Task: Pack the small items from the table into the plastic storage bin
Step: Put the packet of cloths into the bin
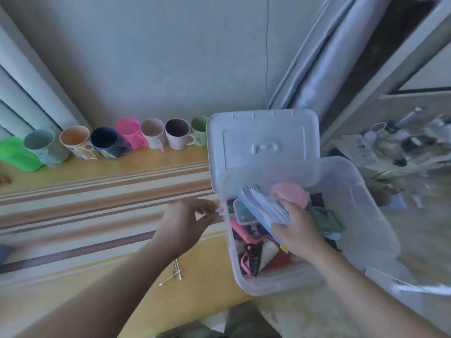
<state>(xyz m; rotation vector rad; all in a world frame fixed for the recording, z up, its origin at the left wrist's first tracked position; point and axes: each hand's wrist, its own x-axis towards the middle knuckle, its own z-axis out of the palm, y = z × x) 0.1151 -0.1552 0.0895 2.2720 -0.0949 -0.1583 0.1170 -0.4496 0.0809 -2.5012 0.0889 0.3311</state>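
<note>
A clear plastic storage bin (361,206) stands at the table's right end, its white lid (263,132) propped upright behind it. Inside lie several small items: a pink round pad (292,193), a pink case, a black comb, red and green cloth. My right hand (297,232) is inside the bin, shut on a flat blue-edged packet (263,208) that tilts over the other things. My left hand (185,223) hovers just left of the bin's rim, fingers loosely apart and holding nothing. Cotton swabs (172,276) lie on the table near my left forearm.
A row of coloured cups (107,140) lines the wall at the back of the striped yellow table (97,198). A green container (14,154) sits at far left. A cluttered shelf with bottles (400,140) stands to the right. Curtains hang behind the bin.
</note>
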